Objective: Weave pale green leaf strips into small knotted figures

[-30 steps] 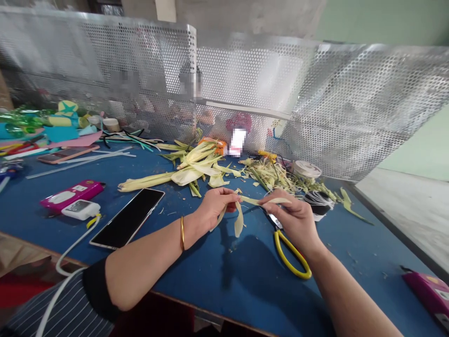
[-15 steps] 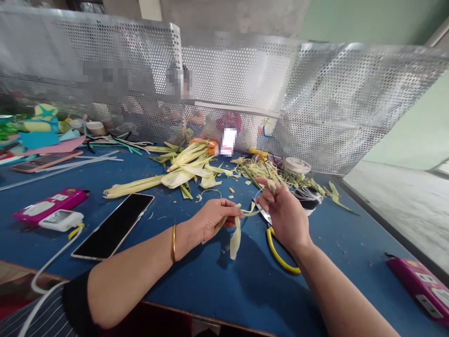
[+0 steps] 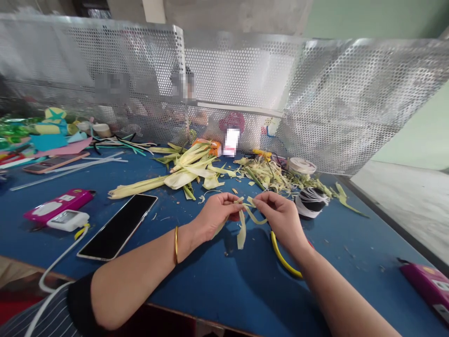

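Note:
Pale corn husk strips (image 3: 241, 234) are pinched between the thumb and fingers of my left hand (image 3: 218, 214), one end hanging down over the table. My right hand (image 3: 280, 216) pinches the end of a narrow husk strip just right of it, and the strip bows in a small loop between the two hands. Beneath my right wrist lie scissors, their yellow handle (image 3: 283, 260) showing and the blades hidden. Just behind my hands are whole corn husks (image 3: 189, 169) and a heap of shredded husk bits (image 3: 268, 175). White cord wound on a black core (image 3: 311, 206) stands beside my right hand.
A black-screened phone (image 3: 119, 227) and a magenta device (image 3: 59, 206) lie on the left of the blue table (image 3: 210, 285). Another magenta device (image 3: 426, 288) is at right. A perforated metal screen (image 3: 238, 70) spans the back, with people behind it. Coloured craft pieces (image 3: 49, 140) sit far left.
My right hand has come down and toward my left hand, its raised fingers now pinching the husk strip's end. The view has shifted slightly; my left hand keeps its hold.

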The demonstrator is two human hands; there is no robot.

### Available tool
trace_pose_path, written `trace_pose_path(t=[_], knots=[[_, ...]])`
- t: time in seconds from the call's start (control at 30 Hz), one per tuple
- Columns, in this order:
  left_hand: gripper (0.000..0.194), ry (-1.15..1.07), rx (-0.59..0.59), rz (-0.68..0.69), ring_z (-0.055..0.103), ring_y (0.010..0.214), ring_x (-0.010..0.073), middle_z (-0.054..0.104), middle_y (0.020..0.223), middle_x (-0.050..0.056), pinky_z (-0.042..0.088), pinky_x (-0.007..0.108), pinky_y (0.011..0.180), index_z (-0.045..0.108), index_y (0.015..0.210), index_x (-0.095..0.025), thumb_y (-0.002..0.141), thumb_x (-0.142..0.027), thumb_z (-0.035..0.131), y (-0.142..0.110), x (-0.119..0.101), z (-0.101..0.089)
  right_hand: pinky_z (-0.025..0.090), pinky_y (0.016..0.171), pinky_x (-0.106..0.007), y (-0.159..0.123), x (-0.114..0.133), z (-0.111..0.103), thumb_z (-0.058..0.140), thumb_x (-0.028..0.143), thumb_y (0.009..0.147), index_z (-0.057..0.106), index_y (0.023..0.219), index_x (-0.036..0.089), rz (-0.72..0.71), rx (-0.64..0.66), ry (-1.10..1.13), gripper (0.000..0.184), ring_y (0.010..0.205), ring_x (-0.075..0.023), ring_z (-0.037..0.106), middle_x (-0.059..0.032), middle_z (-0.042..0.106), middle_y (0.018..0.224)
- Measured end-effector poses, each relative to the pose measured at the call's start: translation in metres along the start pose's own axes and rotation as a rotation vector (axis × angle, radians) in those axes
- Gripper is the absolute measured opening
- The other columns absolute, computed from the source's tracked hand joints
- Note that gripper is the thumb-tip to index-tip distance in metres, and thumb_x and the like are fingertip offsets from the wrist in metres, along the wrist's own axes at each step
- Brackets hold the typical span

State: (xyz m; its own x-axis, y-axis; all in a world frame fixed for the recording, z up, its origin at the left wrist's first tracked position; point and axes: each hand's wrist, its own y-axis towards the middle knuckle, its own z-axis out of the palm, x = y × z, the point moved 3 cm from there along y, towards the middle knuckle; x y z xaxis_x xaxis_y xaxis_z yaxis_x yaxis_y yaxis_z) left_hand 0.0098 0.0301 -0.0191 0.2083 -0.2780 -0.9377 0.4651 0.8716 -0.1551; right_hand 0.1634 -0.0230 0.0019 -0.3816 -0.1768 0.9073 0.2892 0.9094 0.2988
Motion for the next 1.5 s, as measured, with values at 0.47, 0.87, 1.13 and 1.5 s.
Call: trace_pose_path(t=[0.47,0.87,1.13,1.5], knots=[[0.03,0.188,0.025,0.086,0.058,0.054,0.0093,0.066,0.065,0.0,0.049,0.024,0.059,0.062,0.087,-0.014,0.068,-0.027,0.081,-0.004,0.002,0.003,0.032,0.051,-0.025,-0.004,-0.005,0.011,0.07,0.041,0.066,0.068,0.065,0.017,0.206,0.055,0.166,0.025,0.057,-0.0122,0.042,-0.0005,0.056,0.059],[0.017,0.34,-0.028,0.134,0.057,0.053,0.0103,0.066,0.061,-0.001,0.047,0.022,0.056,0.066,0.083,-0.015,0.073,-0.023,0.077,-0.008,0.0,0.004,0.03,0.047,-0.024,-0.006,-0.008,0.014,0.068,0.041,0.069,0.066,0.066,0.017,0.208,0.057,0.134,0.024,0.052,-0.0105,0.04,0.0016,0.054,0.056],[0.006,0.306,-0.051,0.054,0.056,0.051,0.0105,0.063,0.056,-0.001,0.047,0.023,0.055,0.064,0.073,-0.015,0.072,-0.014,0.069,-0.005,0.008,0.004,0.037,0.052,-0.026,-0.007,-0.02,0.023,0.066,0.042,0.078,0.062,0.093,0.021,0.109,0.041,0.048,0.026,0.055,-0.014,0.049,0.0041,0.057,0.06],[0.009,0.728,-0.011,0.237,0.059,0.058,0.0145,0.064,0.058,0.0,0.042,0.022,0.055,0.067,0.074,-0.018,0.069,-0.014,0.061,-0.006,0.006,0.0,0.037,0.058,-0.027,-0.008,-0.006,0.017,0.064,0.037,0.08,0.061,0.063,0.023,-0.054,0.089,-0.221,0.022,0.061,-0.015,0.05,0.0011,0.058,0.062]])
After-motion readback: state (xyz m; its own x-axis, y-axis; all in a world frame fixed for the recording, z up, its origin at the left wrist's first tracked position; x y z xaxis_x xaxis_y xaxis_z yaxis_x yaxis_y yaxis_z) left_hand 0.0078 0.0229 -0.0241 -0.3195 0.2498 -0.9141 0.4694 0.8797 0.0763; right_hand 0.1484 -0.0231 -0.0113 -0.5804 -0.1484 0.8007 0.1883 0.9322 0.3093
